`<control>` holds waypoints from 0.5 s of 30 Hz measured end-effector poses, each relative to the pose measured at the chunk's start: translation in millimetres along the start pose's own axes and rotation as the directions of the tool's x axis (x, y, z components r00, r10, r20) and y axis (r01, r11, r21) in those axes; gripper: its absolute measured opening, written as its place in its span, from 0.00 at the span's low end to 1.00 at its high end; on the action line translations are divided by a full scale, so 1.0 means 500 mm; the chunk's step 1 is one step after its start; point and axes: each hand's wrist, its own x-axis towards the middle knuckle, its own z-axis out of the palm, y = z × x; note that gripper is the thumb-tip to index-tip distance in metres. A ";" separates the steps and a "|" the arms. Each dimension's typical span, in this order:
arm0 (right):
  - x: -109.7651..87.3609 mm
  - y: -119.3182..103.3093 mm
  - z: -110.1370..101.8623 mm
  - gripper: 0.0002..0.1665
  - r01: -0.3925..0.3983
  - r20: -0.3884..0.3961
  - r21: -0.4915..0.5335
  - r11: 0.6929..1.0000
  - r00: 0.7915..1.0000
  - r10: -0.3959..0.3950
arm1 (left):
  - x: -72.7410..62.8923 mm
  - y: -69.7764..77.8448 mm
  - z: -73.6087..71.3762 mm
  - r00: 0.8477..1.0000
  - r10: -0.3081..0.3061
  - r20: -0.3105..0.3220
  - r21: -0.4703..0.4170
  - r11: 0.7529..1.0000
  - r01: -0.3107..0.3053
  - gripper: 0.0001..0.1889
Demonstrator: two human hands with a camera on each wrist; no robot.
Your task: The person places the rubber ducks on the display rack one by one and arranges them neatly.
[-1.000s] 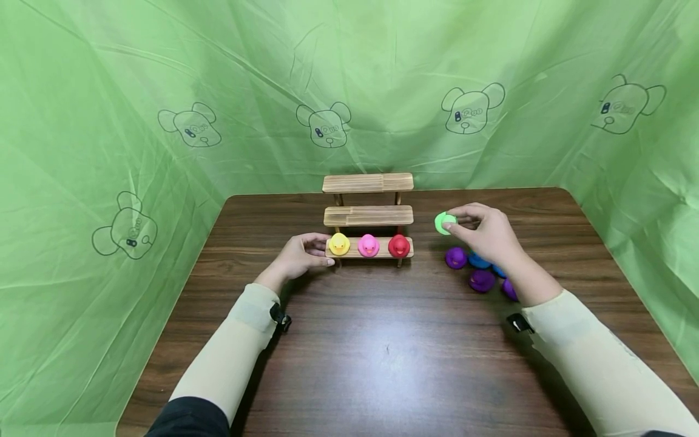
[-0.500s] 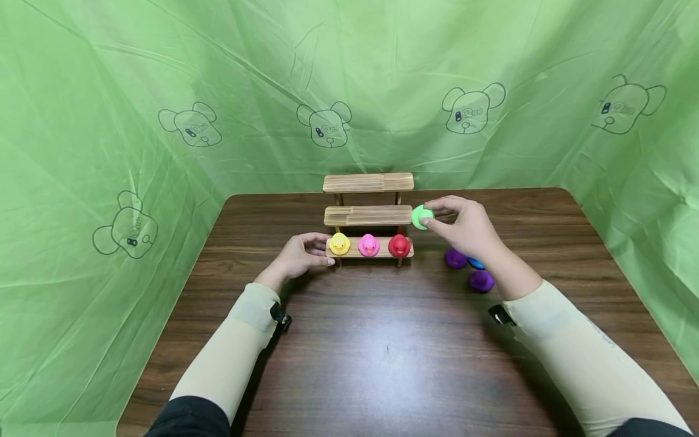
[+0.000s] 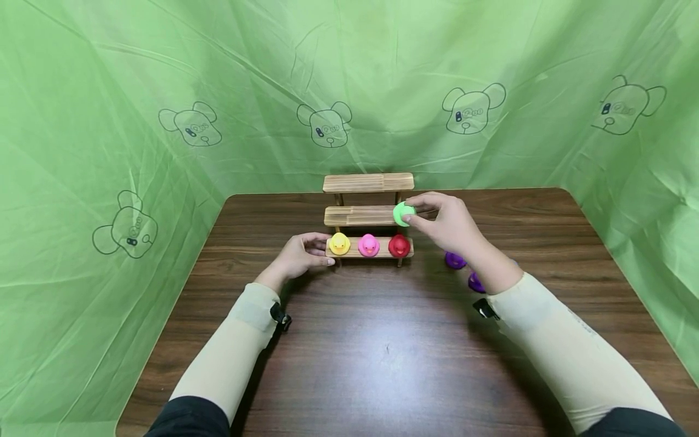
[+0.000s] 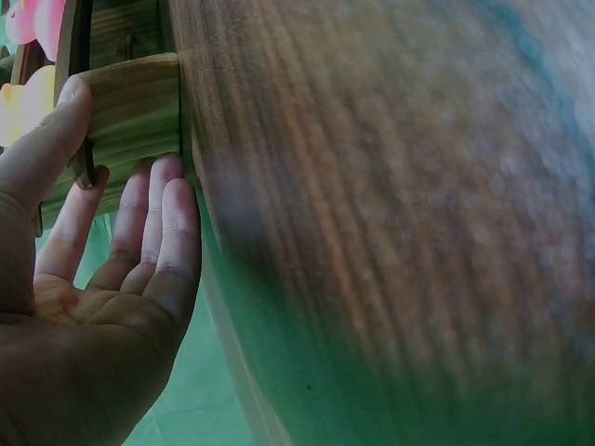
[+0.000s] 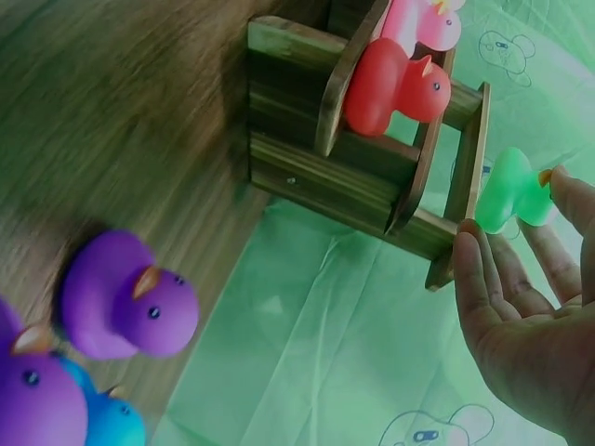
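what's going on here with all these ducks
A person's right hand pinches a green duck at the right end of the middle shelf; whether it touches the shelf is unclear. The left hand holds the left end of the bottom shelf, where yellow, pink and red ducks sit in a row. Purple ducks and a blue one wait on the table.

Cream sleeves [image 3: 573, 355] cover both forearms, a faintly greyer band [image 3: 252, 309] circling each wrist beside a small black device [image 3: 485, 309]; near-black outer sleeves [image 3: 188, 419] show higher up
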 end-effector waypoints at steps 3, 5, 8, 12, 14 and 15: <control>0.005 -0.005 0.011 0.18 -0.001 0.017 0.007 1.000 1.000 0.001 | -0.002 0.000 0.000 1.000 -0.002 0.000 0.005 1.000 0.002 0.30; 0.009 -0.006 0.018 0.18 -0.004 0.026 0.009 1.000 1.000 0.003 | -0.002 -0.001 0.001 1.000 -0.003 0.001 0.002 1.000 0.003 0.30; 0.017 -0.006 0.029 0.17 -0.005 0.038 0.021 1.000 0.999 0.004 | -0.002 -0.002 0.002 1.000 -0.003 0.008 -0.019 1.000 0.003 0.30; 0.030 -0.009 0.045 0.16 -0.002 0.059 0.031 1.000 0.998 0.001 | -0.001 -0.003 0.001 1.000 0.005 0.009 -0.035 0.999 -0.005 0.30; 0.036 -0.015 0.052 0.16 -0.008 0.075 0.030 1.000 0.997 0.005 | -0.001 -0.001 0.000 1.000 0.007 0.009 -0.039 0.999 -0.007 0.30; 0.039 -0.017 0.055 0.16 -0.010 0.083 0.030 1.000 0.997 0.007 | -0.001 0.000 -0.001 1.000 0.008 0.010 -0.039 0.999 -0.008 0.30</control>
